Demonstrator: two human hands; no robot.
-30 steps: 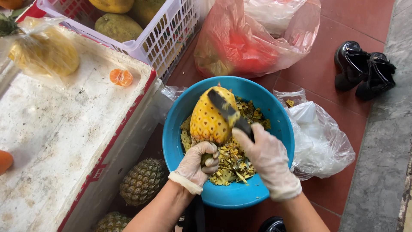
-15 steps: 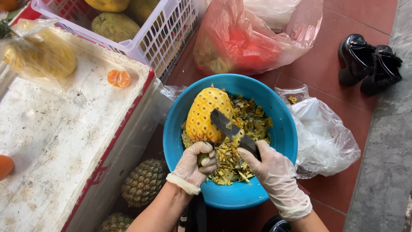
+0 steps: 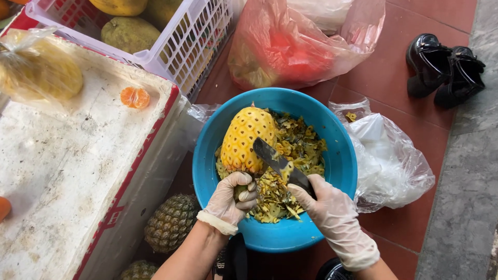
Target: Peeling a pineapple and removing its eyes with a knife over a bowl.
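A peeled yellow pineapple (image 3: 245,137) stands tilted over a blue plastic bowl (image 3: 337,150) full of peel scraps (image 3: 290,155). My left hand (image 3: 231,197), in a thin clear glove, grips the pineapple's stem end from below. My right hand (image 3: 329,212), also gloved, holds a dark-bladed knife (image 3: 270,155). The blade lies against the lower right side of the fruit with a strip of peel on it.
A white foam box (image 3: 78,171) with half a peeled mandarin (image 3: 134,97) and a bagged fruit (image 3: 39,75) lies left. A white crate (image 3: 181,46) of fruit, a red plastic bag (image 3: 295,46), a clear bag (image 3: 389,166), black shoes (image 3: 446,67) and unpeeled pineapples (image 3: 171,220) surround the bowl.
The knife has slid down the pineapple's right side from near its top to its lower part. My right hand has drawn back toward me. The left hand has kept its grip.
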